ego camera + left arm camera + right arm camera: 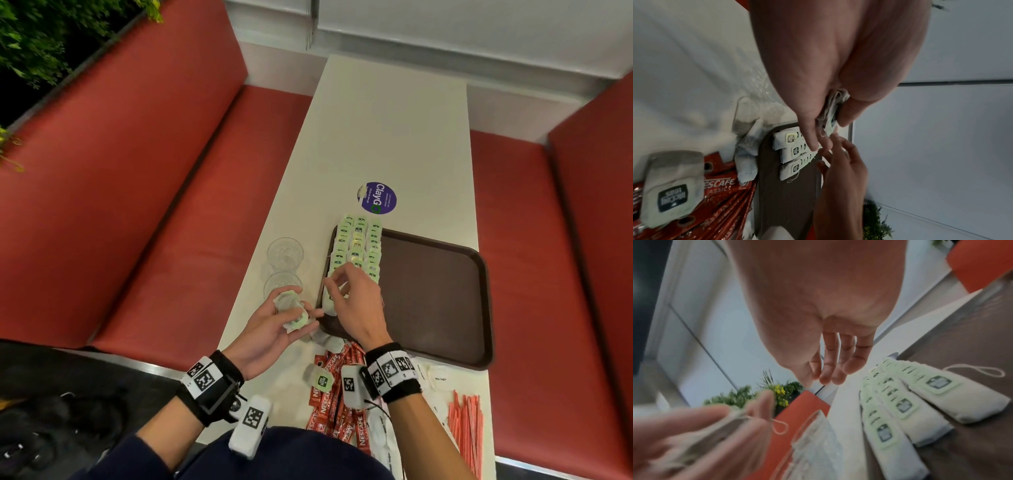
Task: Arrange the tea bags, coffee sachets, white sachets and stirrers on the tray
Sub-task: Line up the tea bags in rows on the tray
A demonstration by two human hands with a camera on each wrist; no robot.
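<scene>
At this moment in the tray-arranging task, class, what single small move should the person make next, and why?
Probably the right hand should draw one tea bag from the stack in the left hand and lay it at the near end of the tea bag rows on the tray. Its fingers look empty, the left hand holds several bags, and the rows stop short of the tray's near edge.

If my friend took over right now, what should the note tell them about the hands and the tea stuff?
Left hand holds a small stack of tea bags.
Right hand hangs over the tray's near left corner with loose fingers that hold nothing.
Done: three rows of tea bags along the tray's left side.
Left: loose tea bags, coffee sachets, white sachets and stirrers, all on the table.
</scene>
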